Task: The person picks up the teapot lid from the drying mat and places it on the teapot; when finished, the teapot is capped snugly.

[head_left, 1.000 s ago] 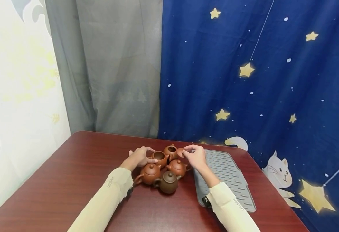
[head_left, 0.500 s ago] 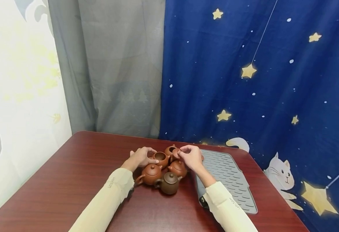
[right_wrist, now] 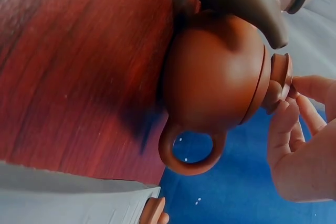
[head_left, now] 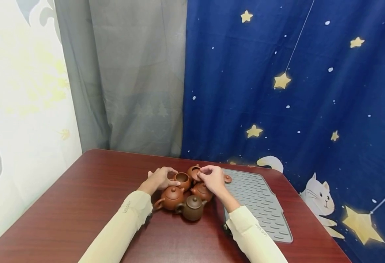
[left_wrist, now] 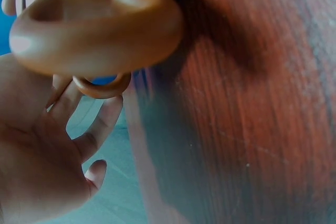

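Several small clay teapots stand bunched together in the head view. My left hand (head_left: pixel 159 178) grips a lidless reddish-brown teapot (head_left: pixel 185 185), thumb at the near rim and fingers on the far side. My right hand (head_left: pixel 213 179) pinches a small round lid (head_left: pixel 195 175) by its knob, tilted over the mouth of the farthest teapot (head_left: pixel 190 171). In the right wrist view, fingertips and thumb meet at the lid (right_wrist: pixel 287 72), just beyond a lidded teapot (right_wrist: pixel 210 72). A handle (left_wrist: pixel 100 48) fills the top of the left wrist view, with the left hand below.
A lidded reddish teapot (head_left: pixel 172 198) and a dark brown teapot (head_left: pixel 193 210) stand at the front of the group. Another loose lid (head_left: pixel 227 179) lies on the ridged grey mat (head_left: pixel 261 204) to the right. Curtains hang behind the table (head_left: pixel 90 197).
My right hand has moved left, carrying the lid from beside the farthest teapot to over its mouth. The loose lid on the mat has come into view. My left hand stays put.
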`<action>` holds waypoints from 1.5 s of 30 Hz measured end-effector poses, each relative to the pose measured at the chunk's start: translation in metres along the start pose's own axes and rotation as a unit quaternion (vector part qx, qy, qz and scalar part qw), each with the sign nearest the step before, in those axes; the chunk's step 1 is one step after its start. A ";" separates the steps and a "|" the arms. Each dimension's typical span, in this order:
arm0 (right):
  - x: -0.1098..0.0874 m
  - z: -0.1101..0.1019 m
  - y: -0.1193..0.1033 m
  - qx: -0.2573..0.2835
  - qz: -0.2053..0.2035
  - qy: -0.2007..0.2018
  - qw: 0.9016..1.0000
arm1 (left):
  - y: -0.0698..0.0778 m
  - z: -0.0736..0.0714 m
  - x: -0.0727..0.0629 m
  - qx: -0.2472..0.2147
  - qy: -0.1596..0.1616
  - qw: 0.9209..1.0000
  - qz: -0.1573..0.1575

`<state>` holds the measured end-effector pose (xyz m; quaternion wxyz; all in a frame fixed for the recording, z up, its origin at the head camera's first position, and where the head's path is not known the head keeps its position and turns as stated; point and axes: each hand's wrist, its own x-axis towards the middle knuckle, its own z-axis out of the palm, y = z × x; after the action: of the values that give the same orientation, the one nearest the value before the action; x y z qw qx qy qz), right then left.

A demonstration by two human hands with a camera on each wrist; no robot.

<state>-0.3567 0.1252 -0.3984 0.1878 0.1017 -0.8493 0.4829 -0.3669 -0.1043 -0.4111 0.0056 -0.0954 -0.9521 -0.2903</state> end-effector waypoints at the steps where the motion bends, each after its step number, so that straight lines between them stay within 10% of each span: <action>1: 0.000 0.001 0.000 -0.001 -0.003 -0.003 1.000 | 0.000 0.000 0.000 -0.001 0.002 1.000 0.001; 45: 0.005 0.028 -0.015 -0.091 -0.009 -0.032 0.995 | 0.001 0.000 0.000 0.015 -0.010 1.000 0.000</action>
<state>-0.3620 0.0938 -0.3978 0.1735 0.1073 -0.8943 0.3982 -0.3662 -0.1036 -0.4103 -0.0024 -0.0977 -0.9563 -0.2755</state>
